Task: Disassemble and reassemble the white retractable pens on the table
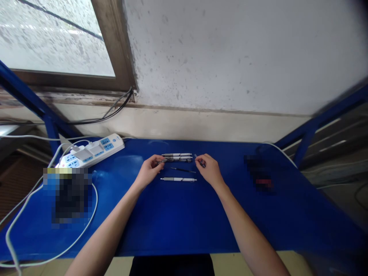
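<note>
My left hand [152, 166] is closed, thumb and fingers pinching a slender pen part [162, 161] at the left ends of the close-set pens [181, 155]. My right hand [207, 166] is closed too, on a small dark piece [202, 164] just past their right ends; a pale tip [196, 155] shows beside my fingers.

The white barrels carry dark marks, too small for me to read. The same goes for the faint mark near the round button on the power strip [117, 141].

My fingers cover much of what I grip, so I can't make out either piece fully. The close-set pens lie so tightly side by side that I can't count them surely. A blocky blur hides the dark thing [71, 195] on my left, and another hides the dark and red thing [258, 174] on my right. My forearms run off the bottom of the view.

Between my hands, a thin dark refill [183, 170] lies slightly slanted, apart from the pens above it and the single pen [178, 179] below. Bare blue tabletop [178, 218] stretches from that single pen to the near edge, and more shows between my right hand and the blurred thing beyond it. On my left, the power strip and a looping white cable [96, 203] take up the side; the wall [218, 126] rises behind the far edge.
</note>
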Demonstrator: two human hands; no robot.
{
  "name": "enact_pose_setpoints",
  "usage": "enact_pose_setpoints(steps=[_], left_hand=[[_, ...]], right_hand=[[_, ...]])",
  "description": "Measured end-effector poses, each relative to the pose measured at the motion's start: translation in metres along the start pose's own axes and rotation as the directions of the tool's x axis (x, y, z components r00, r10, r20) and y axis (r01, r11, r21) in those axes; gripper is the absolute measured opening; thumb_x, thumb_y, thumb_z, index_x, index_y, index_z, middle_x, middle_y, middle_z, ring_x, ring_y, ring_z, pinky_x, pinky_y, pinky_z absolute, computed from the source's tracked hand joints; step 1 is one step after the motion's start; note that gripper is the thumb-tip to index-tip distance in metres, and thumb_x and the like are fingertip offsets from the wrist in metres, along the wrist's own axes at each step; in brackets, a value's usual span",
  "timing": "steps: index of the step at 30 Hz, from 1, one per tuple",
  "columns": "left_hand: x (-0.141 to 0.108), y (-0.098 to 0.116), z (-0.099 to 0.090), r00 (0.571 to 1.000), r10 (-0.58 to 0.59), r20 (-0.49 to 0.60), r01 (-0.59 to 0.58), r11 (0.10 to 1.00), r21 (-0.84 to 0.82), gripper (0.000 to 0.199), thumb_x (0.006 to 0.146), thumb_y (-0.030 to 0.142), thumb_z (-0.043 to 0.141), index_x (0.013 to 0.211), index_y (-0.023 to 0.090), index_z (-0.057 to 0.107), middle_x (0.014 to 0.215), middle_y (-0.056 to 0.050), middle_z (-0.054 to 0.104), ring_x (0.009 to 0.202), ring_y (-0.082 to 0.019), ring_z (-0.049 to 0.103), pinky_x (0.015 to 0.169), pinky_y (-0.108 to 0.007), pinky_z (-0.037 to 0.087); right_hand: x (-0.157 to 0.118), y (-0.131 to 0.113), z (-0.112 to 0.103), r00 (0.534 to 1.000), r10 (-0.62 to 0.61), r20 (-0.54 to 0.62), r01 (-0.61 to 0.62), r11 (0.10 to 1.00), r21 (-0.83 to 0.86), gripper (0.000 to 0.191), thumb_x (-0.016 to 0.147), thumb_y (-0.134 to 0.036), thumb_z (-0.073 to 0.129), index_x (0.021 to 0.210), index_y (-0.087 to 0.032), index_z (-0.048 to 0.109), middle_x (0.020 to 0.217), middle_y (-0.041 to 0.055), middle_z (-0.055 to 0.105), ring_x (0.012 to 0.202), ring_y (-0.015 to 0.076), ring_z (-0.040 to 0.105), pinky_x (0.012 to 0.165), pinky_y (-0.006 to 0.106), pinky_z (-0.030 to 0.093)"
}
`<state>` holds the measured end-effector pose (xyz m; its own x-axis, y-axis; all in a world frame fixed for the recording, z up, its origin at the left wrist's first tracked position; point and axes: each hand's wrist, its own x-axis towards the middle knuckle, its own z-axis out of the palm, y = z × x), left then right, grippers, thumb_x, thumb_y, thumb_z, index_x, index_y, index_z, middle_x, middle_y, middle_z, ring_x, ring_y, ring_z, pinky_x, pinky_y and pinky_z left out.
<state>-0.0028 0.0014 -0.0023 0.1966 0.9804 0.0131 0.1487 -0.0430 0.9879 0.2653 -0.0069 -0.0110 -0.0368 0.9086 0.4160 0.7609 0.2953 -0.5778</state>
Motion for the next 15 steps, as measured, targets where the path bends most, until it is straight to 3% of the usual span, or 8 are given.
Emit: enact_pose_setpoints(steps=[7, 15], left_hand=[[0.0, 0.001, 0.0, 1.0, 0.0, -0.001, 0.0, 0.995, 0.101, 0.034, 0.082, 0.043, 0.057, 0.102, 0.016, 0.064, 0.071, -0.001, 0.061, 0.062, -0.013, 0.055, 0.057, -0.023, 0.044], [0.0, 0.002, -0.001, 1.0, -0.014, -0.026, 0.018, 0.989, 0.148, 0.042, 0.09, 0.051, 0.044, 0.08, 0.015, 0.064, 0.062, 0.0, 0.054, 0.056, -0.012, 0.048, 0.053, -0.023, 0.038]], right_hand=[[-0.004, -0.012, 0.002, 0.954, -0.14, 0.266, 0.119, 0.988, 0.097, 0.004, 0.083, -0.019, 0.062, 0.084, -0.02, 0.065, 0.082, 0.0021, 0.06, 0.076, 0.0162, 0.057, 0.071, 0.029, 0.046], [-0.005, -0.015, 0.004, 0.932, -0.15, 0.329, 0.12, 0.987, 0.109, 0.009, 0.086, -0.016, 0.056, 0.079, -0.02, 0.062, 0.081, 0.0017, 0.056, 0.077, 0.0161, 0.057, 0.074, 0.032, 0.047]])
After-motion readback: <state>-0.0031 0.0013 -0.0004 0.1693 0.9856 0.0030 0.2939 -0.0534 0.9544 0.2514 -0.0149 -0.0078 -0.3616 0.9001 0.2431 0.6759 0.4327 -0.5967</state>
